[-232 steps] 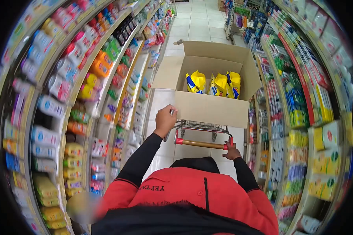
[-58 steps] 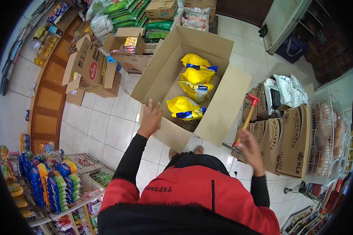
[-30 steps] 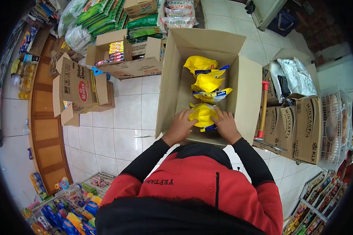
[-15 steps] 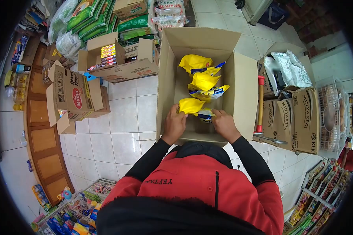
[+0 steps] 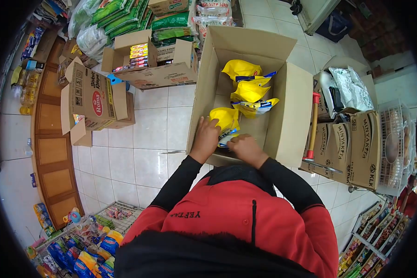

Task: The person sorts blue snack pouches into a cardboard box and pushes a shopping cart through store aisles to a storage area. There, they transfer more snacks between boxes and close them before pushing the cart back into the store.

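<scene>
A person in a red shirt with black sleeves [image 5: 227, 208], seen from above, bends over a large open cardboard box [image 5: 294, 118] in the centre of the frame. Its upper and right flaps stand open. A red-and-gold handle [image 5: 313, 123] shows just beside the right flap; whatever supports the box is mostly hidden.

Inside, near the lower left corner, is the nearest yellow pack [image 5: 224, 116]. The left hand [image 5: 206, 139] curls narrowly around its left edge, and the right hand [image 5: 248, 149], its fingers drawn together, grips its lower, blue-and-white part. More yellow packs [image 5: 241, 69] lean and overlap towards the top of the box, untouched; the overlap makes their exact number unclear.

As far as the view shows, every yellow pack sits within the box walls. The upper ones are out of the hands, while the nearest is being handled, not let go, and the box is unsealed. How much work remains cannot be told.

Around it on the white tiled floor [image 5: 150, 125] are a Roma carton [image 5: 95, 99] at left, an open carton of small packets [image 5: 162, 74] at upper left, and Minyakita cartons [image 5: 366, 153] at right.
</scene>
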### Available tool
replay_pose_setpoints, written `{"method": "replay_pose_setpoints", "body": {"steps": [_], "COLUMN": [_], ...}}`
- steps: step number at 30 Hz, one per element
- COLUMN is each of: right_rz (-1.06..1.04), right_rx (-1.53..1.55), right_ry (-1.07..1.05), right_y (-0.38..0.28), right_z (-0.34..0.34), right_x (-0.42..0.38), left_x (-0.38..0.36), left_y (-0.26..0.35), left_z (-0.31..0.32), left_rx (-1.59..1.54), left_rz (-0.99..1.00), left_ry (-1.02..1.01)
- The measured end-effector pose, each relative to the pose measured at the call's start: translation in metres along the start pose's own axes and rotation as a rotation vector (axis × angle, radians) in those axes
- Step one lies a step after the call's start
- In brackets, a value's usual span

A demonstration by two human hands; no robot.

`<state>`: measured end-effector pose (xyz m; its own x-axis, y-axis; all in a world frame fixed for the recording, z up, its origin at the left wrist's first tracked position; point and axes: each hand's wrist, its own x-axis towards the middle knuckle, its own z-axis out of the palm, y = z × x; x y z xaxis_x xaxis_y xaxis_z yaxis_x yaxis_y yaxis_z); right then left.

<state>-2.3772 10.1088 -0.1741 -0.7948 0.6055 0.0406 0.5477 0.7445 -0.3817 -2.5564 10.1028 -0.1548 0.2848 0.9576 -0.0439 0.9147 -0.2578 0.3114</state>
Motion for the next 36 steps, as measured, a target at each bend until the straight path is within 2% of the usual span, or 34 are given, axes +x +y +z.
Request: {"method": "replay_pose_setpoints", "body": {"steps": [2,4,6,8,10,12,13,15,16,18,20,23,24,25,27,29,32,33,34,35,36], "right_rz": [-0.122,-0.096,-0.07,-0.034,-0.08,-0.128,-0.104,-0.08,-0.095,-0.108,-0.161,-0.142,-0.145,-0.15,-0.151,-0.042,0.174,0.241,0.228,0.215,0.216], "right_rx": [-0.013,0.031,0.076,0.157,0.111,0.063,0.07,0.077,0.108,0.141,0.29,0.46,0.457,0.414,0.375,0.317,0.083,-0.003,-0.179,-0.355,-0.358], "right_ry": [0.04,0.043,0.046,-0.037,-0.063,-0.09,-0.135,-0.181,-0.12,-0.065,0.125,0.155,0.154,0.092,0.026,-0.178,0.285,0.424,0.425,0.424,0.429], "right_y": [-0.005,-0.002,0.001,0.004,0.003,0.0,-0.002,-0.009,-0.015,-0.022,-0.028,-0.022,-0.025,-0.03,-0.037,-0.025,0.029,0.048,0.068,0.084,0.098], "right_z": [0.023,0.033,0.038,0.037,0.041,0.038,0.034,0.026,0.024,0.028,0.042,0.07,0.064,0.048,0.008,-0.034,-0.049,-0.051,-0.05,-0.044,-0.034], "right_x": [0.011,0.018,0.021,0.024,0.025,0.029,0.03,0.033,0.033,0.035,0.039,0.044,0.046,0.046,0.042,0.033,0.031,0.038,0.043,0.046,0.045], "left_x": [-0.001,-0.001,-0.001,0.007,0.02,0.033,0.035,0.038,0.037,0.033,0.03,0.027,0.028,0.03,0.028,0.023,0.012,0.007,0.003,-0.002,-0.007], "left_y": [-0.009,-0.007,-0.003,-0.007,-0.005,-0.005,-0.005,-0.005,-0.004,-0.002,-0.005,-0.019,-0.022,-0.024,-0.025,-0.025,-0.022,-0.022,-0.021,-0.02,-0.017], "left_z": [0.007,0.007,0.006,0.019,0.02,0.018,0.017,0.015,0.011,0.004,0.004,0.019,0.021,0.021,0.022,0.023,0.027,0.028,0.029,0.03,0.026], "left_rx": [0.074,0.147,0.239,0.201,0.162,-0.063,-0.063,-0.182,-0.183,-0.216,-0.252,-0.228,-0.193,-0.157,-0.157,-0.159,-0.191,-0.138,-0.084,-0.077,-0.073], "left_rz": [0.006,0.011,0.085,0.077,0.067,-0.13,-0.131,-0.014,-0.015,0.213,0.226,0.232,0.187,0.141,0.167,0.19,0.205,0.257,0.31,0.259,0.264], "left_ry": [-0.031,-0.068,0.064,0.143,0.224,-0.018,-0.017,-0.059,-0.06,-0.039,-0.033,-0.045,-0.185,-0.324,-0.287,-0.246,-0.232,-0.153,-0.072,-0.187,-0.183]}}
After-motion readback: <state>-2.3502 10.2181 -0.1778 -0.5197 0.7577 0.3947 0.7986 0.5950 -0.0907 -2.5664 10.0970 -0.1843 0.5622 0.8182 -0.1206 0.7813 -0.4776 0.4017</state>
